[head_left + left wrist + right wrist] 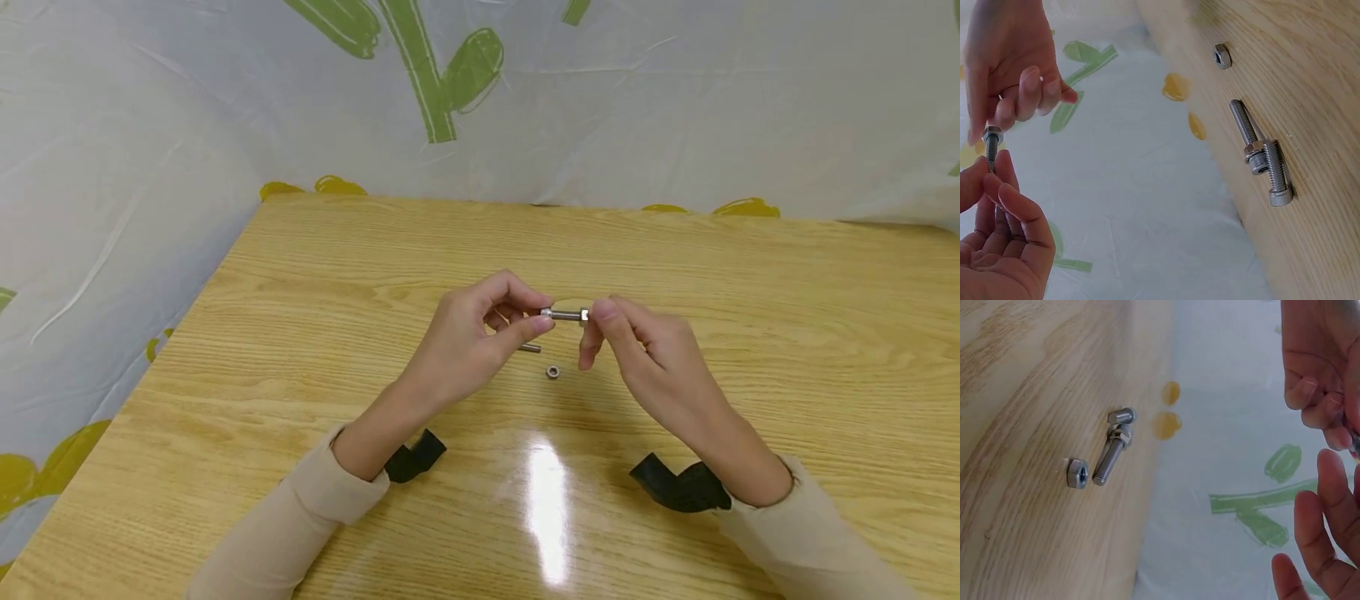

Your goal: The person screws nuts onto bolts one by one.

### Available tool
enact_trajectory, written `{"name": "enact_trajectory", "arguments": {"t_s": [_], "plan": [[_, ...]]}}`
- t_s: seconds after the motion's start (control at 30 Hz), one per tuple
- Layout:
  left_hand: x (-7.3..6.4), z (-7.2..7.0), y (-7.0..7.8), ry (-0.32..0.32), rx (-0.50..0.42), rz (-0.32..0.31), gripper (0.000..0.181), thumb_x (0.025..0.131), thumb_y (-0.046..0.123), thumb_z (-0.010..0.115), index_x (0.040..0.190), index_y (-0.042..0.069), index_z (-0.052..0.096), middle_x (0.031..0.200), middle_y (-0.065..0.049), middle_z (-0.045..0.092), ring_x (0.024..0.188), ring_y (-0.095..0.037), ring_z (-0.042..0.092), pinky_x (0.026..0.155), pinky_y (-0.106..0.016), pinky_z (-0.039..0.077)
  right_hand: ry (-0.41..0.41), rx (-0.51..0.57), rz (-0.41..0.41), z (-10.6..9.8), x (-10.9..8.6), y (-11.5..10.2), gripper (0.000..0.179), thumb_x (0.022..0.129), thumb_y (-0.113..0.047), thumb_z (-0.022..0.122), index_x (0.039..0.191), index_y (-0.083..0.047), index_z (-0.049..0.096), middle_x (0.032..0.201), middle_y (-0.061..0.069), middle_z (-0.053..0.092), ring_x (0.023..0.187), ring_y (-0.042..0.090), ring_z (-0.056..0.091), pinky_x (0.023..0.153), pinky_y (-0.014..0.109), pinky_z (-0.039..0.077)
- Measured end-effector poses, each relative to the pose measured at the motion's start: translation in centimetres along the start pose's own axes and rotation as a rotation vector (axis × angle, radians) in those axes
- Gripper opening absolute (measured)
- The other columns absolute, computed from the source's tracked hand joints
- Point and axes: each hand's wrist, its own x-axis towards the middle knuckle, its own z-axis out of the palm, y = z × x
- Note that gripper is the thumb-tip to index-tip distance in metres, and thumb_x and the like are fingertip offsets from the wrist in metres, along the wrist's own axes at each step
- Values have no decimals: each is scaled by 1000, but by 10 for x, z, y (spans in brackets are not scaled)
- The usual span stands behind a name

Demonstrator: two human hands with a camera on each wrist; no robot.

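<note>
My left hand pinches a silver bolt by its head between thumb and index finger, above the table. The shank points right, level in the head view, with a hex nut on its far end. My right hand has its thumb and index fingertips at that nut. In the left wrist view, the nut sits at the right fingertips; the bolt head is hidden by the left fingers. The right wrist view shows part of the right hand, but its grip falls outside the frame.
On the wooden table below lie a loose nut, a bolt with a nut on it, and a bare socket-head bolt touching it. A white patterned cloth hangs behind the table. Black straps show at both wrists.
</note>
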Motion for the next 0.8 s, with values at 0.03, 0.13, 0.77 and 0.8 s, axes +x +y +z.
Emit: {"name": "enact_trajectory", "arguments": {"t_s": [0.03, 0.13, 0.77, 0.8], "plan": [[0, 0, 0, -1, 0, -4, 13, 86, 11, 67, 97, 6, 64, 89, -3, 68, 71, -9, 61, 65, -26, 52, 16, -3, 3, -1, 0, 0, 32, 101, -22, 40, 75, -16, 59, 66, -9, 62, 48, 10, 35, 46, 24, 30], [0, 0, 0, -2, -2, -19, 12, 86, 12, 66, 97, 7, 64, 88, -2, 68, 71, -9, 60, 65, -26, 52, 27, 8, -40, -7, 1, 1, 17, 97, -17, 49, 86, -11, 60, 72, -7, 64, 60, 4, 51, 62, 17, 41], [0, -1, -1, -10, 2, -32, 12, 86, 12, 66, 97, 8, 64, 88, -1, 67, 71, -10, 59, 65, -27, 52, -15, -91, -199, -9, 1, 2, 17, 84, -4, 67, 99, -12, 65, 86, -6, 70, 85, -2, 58, 77, 15, 42], [0, -1, -1, -13, 1, -31, 12, 86, 12, 66, 97, 7, 64, 89, -2, 67, 71, -10, 59, 65, -26, 52, -29, -90, -188, -9, 0, 2, 13, 87, -6, 64, 99, -12, 65, 84, -8, 70, 83, -1, 58, 75, 16, 41]]}}
